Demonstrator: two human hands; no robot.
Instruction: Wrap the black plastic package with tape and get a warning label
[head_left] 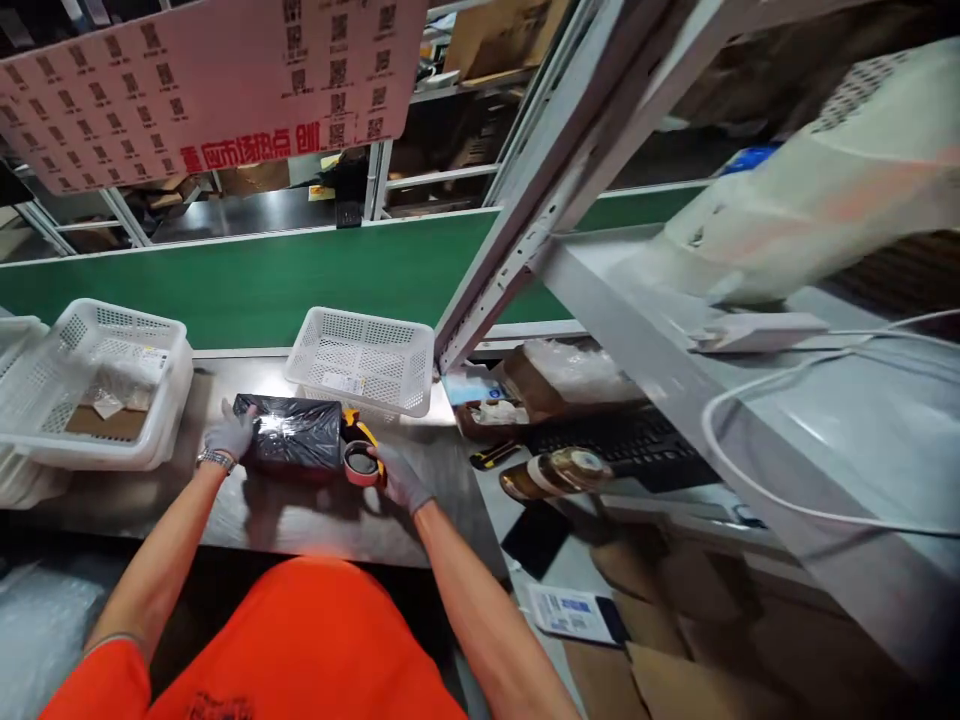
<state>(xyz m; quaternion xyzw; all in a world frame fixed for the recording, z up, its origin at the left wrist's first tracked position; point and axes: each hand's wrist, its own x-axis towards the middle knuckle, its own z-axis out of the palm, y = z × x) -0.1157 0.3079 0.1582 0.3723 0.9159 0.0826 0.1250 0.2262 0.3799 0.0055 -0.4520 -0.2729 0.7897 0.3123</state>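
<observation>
A box wrapped in shiny black plastic [289, 433] lies on the metal table. At its left end, my left hand [231, 432], in a grey glove, grips the corner with the thumb on the near side. A yellow tape dispenser with a roll of tape [361, 462] is at the box's right end, against or very close to it. My right hand [401, 480], also gloved in grey, is closed around the dispenser's handle. Just behind the box stands a white perforated basket [360, 318] with a label inside.
Stacked white baskets [176, 400] stand at the left, the top one holding a bagged item and cardboard. A green conveyor belt [300, 275] runs behind. To the right are a metal post [517, 245], a bottle [551, 473], a keyboard [622, 440] and a shelf with a cable.
</observation>
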